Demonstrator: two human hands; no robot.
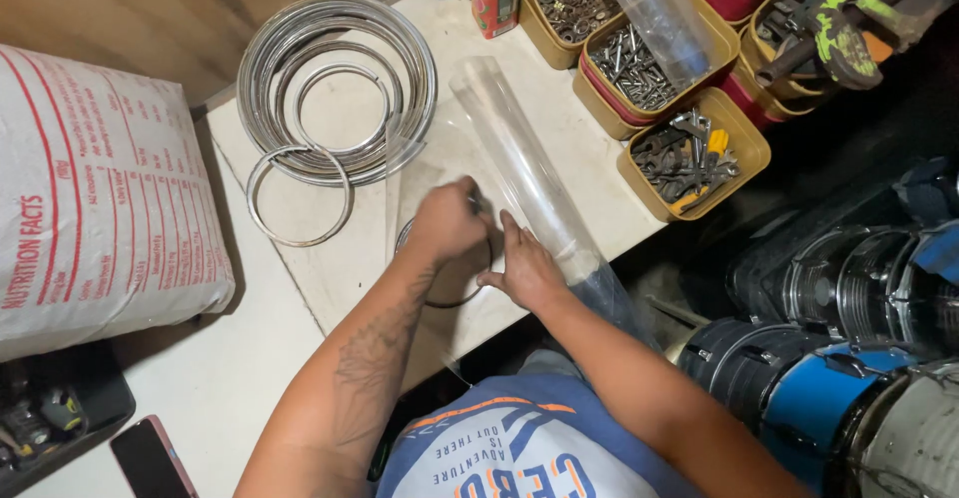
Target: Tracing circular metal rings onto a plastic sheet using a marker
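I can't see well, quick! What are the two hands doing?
Left hand: closed, gripping a small tool, too hidden to identify.
Right hand: open, fingers pressing the clear plastic tube.

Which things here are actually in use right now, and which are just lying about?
In use:
- left hand, closed on a small tool I cannot identify
- right hand, resting on the clear plastic tube
- dark ring under the hands

Lying about:
- coiled metal rings
- white printed sack
- yellow trays of bolts and wrenches
- phone
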